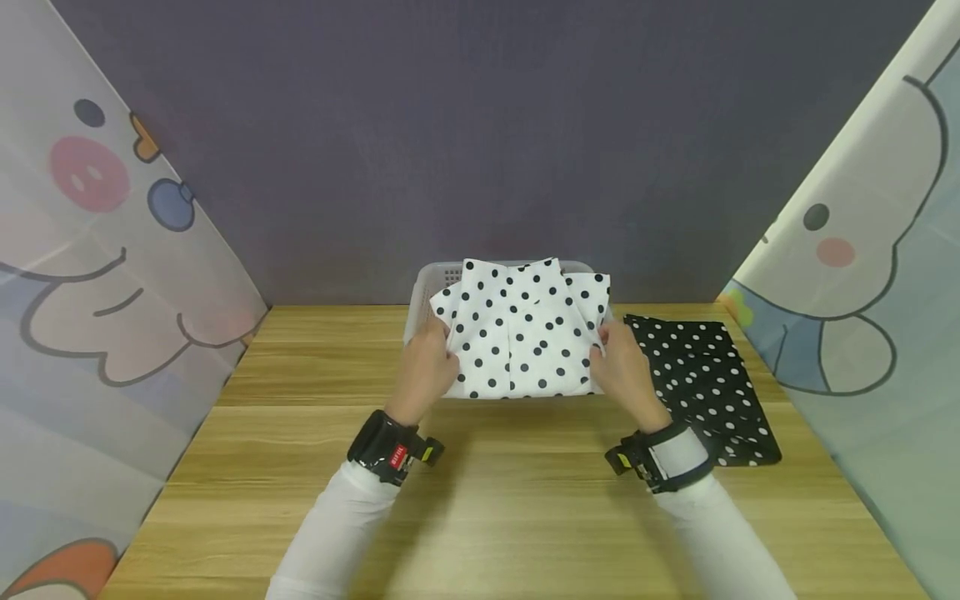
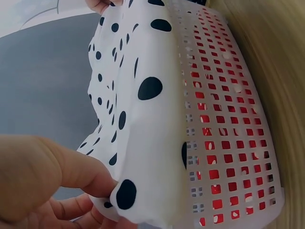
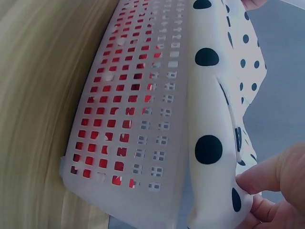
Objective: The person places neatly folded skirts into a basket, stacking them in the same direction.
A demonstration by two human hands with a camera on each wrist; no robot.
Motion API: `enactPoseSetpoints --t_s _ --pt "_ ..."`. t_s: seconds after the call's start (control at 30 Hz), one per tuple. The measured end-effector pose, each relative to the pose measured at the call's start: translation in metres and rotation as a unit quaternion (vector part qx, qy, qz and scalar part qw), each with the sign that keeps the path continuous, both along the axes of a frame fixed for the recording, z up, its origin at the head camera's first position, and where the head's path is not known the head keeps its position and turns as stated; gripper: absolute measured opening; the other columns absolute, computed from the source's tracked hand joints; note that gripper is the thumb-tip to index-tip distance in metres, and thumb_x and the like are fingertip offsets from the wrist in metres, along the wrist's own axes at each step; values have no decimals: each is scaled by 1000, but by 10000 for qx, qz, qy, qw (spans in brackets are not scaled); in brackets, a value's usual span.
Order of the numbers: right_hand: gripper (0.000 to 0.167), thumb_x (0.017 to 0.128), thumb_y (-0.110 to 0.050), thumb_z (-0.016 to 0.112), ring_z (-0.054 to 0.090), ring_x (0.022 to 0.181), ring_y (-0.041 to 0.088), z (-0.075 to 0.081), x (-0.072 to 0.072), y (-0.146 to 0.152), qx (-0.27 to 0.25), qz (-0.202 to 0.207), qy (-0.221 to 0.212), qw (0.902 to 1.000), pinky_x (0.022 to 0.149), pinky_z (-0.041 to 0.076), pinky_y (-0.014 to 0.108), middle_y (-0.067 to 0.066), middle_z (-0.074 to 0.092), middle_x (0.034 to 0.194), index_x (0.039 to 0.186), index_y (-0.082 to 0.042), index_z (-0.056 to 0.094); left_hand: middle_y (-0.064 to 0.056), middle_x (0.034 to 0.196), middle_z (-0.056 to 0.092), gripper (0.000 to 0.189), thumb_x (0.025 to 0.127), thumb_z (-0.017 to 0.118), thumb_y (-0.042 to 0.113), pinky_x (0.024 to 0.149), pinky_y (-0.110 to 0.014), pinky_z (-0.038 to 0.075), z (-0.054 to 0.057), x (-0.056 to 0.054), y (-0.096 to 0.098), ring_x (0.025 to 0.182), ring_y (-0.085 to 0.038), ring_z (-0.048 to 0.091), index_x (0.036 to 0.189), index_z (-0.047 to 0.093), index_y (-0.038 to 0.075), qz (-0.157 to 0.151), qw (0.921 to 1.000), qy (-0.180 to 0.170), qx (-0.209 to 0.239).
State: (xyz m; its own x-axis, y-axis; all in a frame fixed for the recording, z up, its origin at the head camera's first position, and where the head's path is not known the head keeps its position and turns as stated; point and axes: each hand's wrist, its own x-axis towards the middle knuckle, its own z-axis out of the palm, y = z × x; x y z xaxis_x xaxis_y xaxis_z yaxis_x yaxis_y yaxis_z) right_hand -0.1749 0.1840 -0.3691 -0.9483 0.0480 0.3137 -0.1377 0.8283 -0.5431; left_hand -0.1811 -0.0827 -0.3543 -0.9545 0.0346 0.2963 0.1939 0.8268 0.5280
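Observation:
A folded white cloth with black dots (image 1: 517, 333) spans both hands over a white plastic basket (image 1: 417, 302) with perforated walls. My left hand (image 1: 425, 371) pinches the cloth's near left corner between thumb and fingers. At the opposite corner, my right hand (image 1: 624, 371) grips the cloth in the same way. Both wrist views show the cloth's rounded folded edge running along the top of the basket's near side (image 3: 128, 202). Red material with white spots shows through the basket's holes. From the head view, the cloth hides most of the basket's inside.
On the right of the wooden table (image 1: 315, 433) lies a flat black cloth with white dots (image 1: 705, 383), partly behind my right wrist. A dark grey wall (image 1: 487, 142) rises behind the basket. Panels with cartoon animals (image 1: 82, 250) flank the table.

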Motion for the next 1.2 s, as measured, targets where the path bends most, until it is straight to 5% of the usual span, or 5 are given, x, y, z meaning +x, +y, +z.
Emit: enactPoseSetpoints --t_s 0.2,0.77,1.2 --pt "21 84 0 49 52 80 35 -2 3 -1 -71 34 238 9997 63 46 44 22 50 94 102 11 48 -9 77 53 25 70 58 -5 50 -29 41 -1 1 -2 64 -24 53 94 53 -1 -38 10000 4 -3" --pt "25 84 0 43 49 84 36 11 -35 0 -71 50 -389 9992 67 44 45 25 47 99 105 11 46 -10 75 53 21 70 58 -3 50 -30 40 14 -41 5 62 -23 52 90 54 0 61 9987 -387 -339" --pt "25 80 0 43 48 81 33 15 -61 -6 448 -63 -1160 9922 64 42 42 23 49 96 104 8 46 -14 88 58 32 75 61 6 60 -35 47 13 -67 9 76 -26 57 104 53 -4 132 9868 -1211 -1063"
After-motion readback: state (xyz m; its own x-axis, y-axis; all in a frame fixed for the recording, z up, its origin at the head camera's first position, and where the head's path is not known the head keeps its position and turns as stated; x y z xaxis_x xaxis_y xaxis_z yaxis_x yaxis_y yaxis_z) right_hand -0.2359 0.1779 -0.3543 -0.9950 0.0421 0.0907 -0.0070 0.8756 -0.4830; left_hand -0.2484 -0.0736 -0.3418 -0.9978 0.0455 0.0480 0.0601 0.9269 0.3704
